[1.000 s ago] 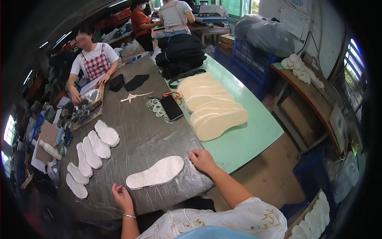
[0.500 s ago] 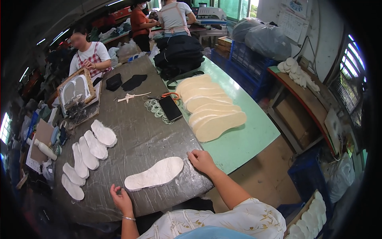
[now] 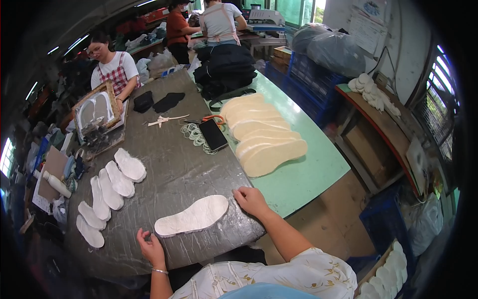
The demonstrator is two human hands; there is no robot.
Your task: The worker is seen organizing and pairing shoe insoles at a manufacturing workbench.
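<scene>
A white fuzzy insole [image 3: 191, 216] lies flat on the dark, film-covered table [image 3: 174, 169] between my two hands. My left hand [image 3: 151, 247] rests at the near edge, just below the insole's heel. Its fingers are loosely bent and apart, with nothing in them. Beside the insole's toe end, my right hand [image 3: 252, 201] lies on the table's right edge, open and empty, not touching the insole. To the left, several more white insoles [image 3: 110, 188] lie in an overlapping slanted row. On the adjoining green table [image 3: 308, 174], cream insoles [image 3: 271, 142] are fanned out.
A black phone [image 3: 213, 134], orange-handled scissors [image 3: 215, 118] and pale cord loops [image 3: 193, 135] lie mid-table. Black fabric [image 3: 224, 70] is piled behind. At the far left a co-worker [image 3: 115, 72] stands by a wooden-framed screen [image 3: 97, 112]. Blue crates [image 3: 316, 79] stand at the right.
The co-worker at the left has lowered a hand to the framed screen and bent the head down. My hands and the insoles stay in place; the view has shifted very slightly.
</scene>
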